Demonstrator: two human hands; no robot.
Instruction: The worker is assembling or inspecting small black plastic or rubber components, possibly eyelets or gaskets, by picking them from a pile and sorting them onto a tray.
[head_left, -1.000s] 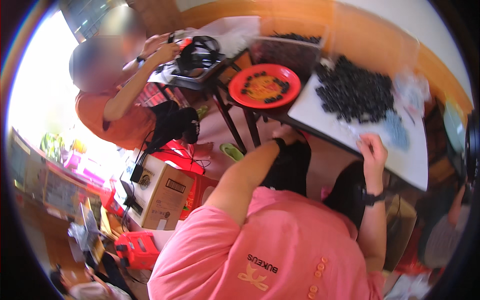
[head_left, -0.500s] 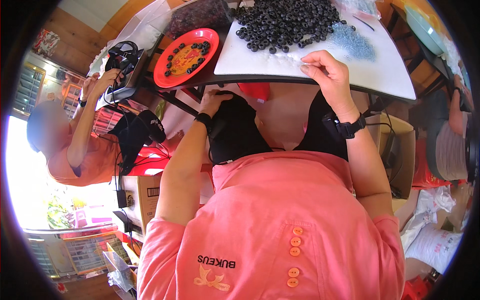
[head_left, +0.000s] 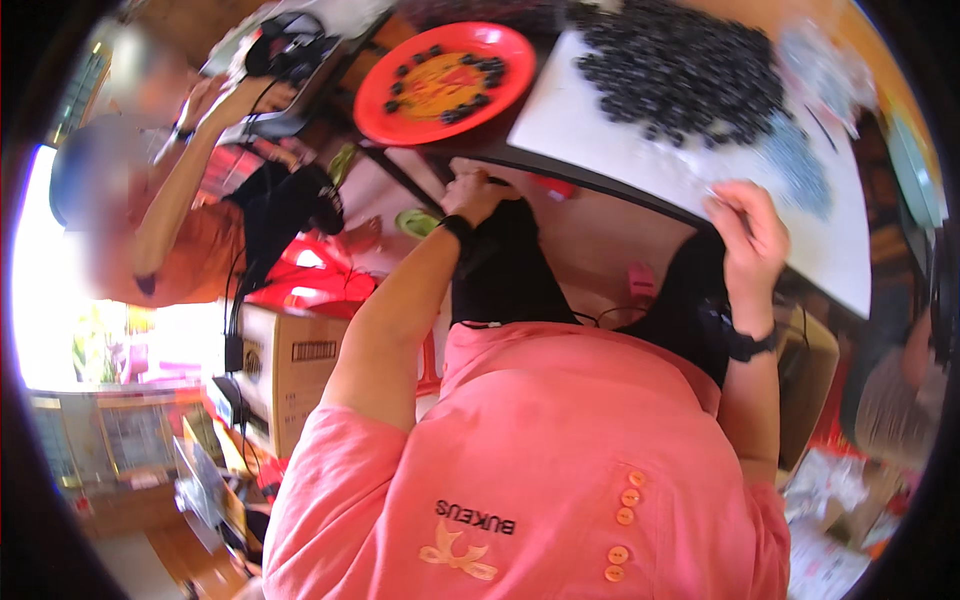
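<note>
Progress: the work is appearing to stand at an early point, judging by the amounts on show. A large heap of black beads (head_left: 690, 80) is lying loose across the far part of the white board (head_left: 570, 112), and a smaller spread of pale blue beads (head_left: 795, 165) is lying at the heap's near right side, on the same board. To the left of the board, a red plate (head_left: 374, 105) is holding a broken ring of dark beads (head_left: 490, 75), seemingly set apart from the bulk. By judgement, most of the stock is waiting loose; no finished piece is showing that can be made out.

Hands: the right hand (head_left: 755, 240) is hovering over the near edge of the board, its thumb and forefinger drawing close together in a pinch, the other fingers curling. Blur is hiding whether a small item is sitting between the tips; this cannot be confirmed. The left hand (head_left: 473, 192) is resting on the knee of the black trousers (head_left: 510, 255), left of the board and below table height, its fingers loosely bending; whether it is holding anything cannot be told.

Surroundings: a clear plastic bag (head_left: 825, 70) is lying at the board's far right side, with a thin dark stick (head_left: 820, 128) lying nearer on the board.
</note>
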